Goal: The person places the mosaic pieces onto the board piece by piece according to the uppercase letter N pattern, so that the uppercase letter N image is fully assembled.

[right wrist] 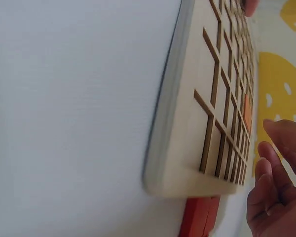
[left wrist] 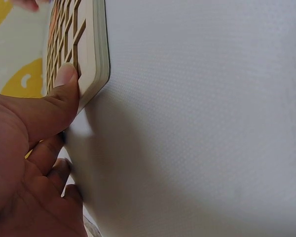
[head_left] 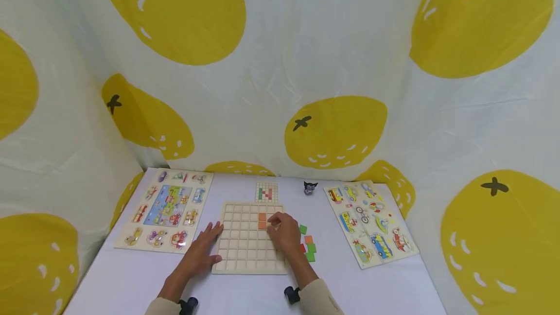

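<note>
A wooden grid board (head_left: 249,271) lies in front of me, with two orange square tiles (head_left: 262,221) one above the other in its upper right part. My left hand (head_left: 202,252) is at the board's left edge, fingers spread. Its thumb (left wrist: 64,94) rests on the board's rim in the left wrist view. My right hand (head_left: 286,234) hovers over the board's right side, fingertips close beside the orange tiles. In the right wrist view its fingers (right wrist: 271,190) are loosely bent, thumb and index fingertips slightly apart, and no tile shows between them.
Loose green tiles (head_left: 311,248), an orange tile (head_left: 308,239) and red tiles (right wrist: 197,217) lie right of the board. Behind it are a small pattern card (head_left: 267,192) and a dark cat-like figure (head_left: 309,188). Picture puzzles stand left (head_left: 168,208) and right (head_left: 372,222).
</note>
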A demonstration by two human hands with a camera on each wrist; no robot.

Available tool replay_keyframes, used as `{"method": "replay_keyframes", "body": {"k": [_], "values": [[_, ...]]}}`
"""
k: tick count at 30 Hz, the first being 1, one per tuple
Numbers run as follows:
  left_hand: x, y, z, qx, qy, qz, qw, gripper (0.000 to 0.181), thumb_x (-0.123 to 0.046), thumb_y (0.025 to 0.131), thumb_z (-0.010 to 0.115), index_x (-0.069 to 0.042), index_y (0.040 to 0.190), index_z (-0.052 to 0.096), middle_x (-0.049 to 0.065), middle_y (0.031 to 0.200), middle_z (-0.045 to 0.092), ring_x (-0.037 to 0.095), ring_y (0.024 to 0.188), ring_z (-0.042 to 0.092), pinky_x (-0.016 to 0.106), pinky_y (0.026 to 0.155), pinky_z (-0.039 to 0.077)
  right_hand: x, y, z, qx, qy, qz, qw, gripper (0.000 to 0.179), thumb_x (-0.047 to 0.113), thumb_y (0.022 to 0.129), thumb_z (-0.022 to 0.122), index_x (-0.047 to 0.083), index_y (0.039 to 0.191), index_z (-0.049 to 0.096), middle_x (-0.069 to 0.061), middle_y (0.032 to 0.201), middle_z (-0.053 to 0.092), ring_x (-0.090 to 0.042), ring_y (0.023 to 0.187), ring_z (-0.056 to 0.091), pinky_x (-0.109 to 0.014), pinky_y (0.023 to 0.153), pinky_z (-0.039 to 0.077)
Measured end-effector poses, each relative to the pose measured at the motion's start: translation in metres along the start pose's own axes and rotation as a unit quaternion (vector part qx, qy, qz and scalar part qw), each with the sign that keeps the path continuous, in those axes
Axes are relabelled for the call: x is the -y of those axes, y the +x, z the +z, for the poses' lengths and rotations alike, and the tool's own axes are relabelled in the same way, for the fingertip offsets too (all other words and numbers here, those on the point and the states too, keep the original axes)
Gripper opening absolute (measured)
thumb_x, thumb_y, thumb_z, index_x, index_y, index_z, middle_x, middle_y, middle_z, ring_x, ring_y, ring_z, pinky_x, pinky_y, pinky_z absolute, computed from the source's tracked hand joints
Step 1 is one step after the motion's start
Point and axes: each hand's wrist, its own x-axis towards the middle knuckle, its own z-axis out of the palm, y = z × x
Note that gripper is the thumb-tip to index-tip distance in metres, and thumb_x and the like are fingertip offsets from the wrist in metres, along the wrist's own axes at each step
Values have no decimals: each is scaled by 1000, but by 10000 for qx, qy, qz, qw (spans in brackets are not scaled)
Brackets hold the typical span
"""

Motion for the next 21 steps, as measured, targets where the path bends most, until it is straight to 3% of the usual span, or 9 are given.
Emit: {"method": "replay_keyframes", "body": {"k": [7, 15, 21], "values": [[1, -2, -1, 28, -15, -91, 10000, 98, -6, 80, 88, -14, 165, 39, 12, 176, 28, 42, 165, 17, 66, 133, 15, -21, -21, -27, -423, 283, 184, 9985, 17, 15, 87, 87, 24, 97, 78, 5, 91, 72, -13, 80, 58, -24, 68, 47], [-2, -2, 1, -13, -18, -20, 10000, 97, -6, 79, 88, -12, 164, 42, 14, 174, 31, 44, 164, 20, 67, 133, 17, -57, -32, -56, -868, -118, 697, 9937, 28, 20, 85, 89, 22, 110, 77, -2, 110, 71, -17, 94, 61, -30, 78, 52], [-1, -2, 1, 10, 69, -48, 10000, 97, -7, 79, 88, -13, 164, 41, 11, 175, 30, 42, 164, 18, 64, 133, 16, -76, -34, -68, -788, -311, 949, 9919, 37, 21, 86, 89, 16, 121, 76, -7, 116, 70, -21, 98, 61, -34, 81, 54]]}}
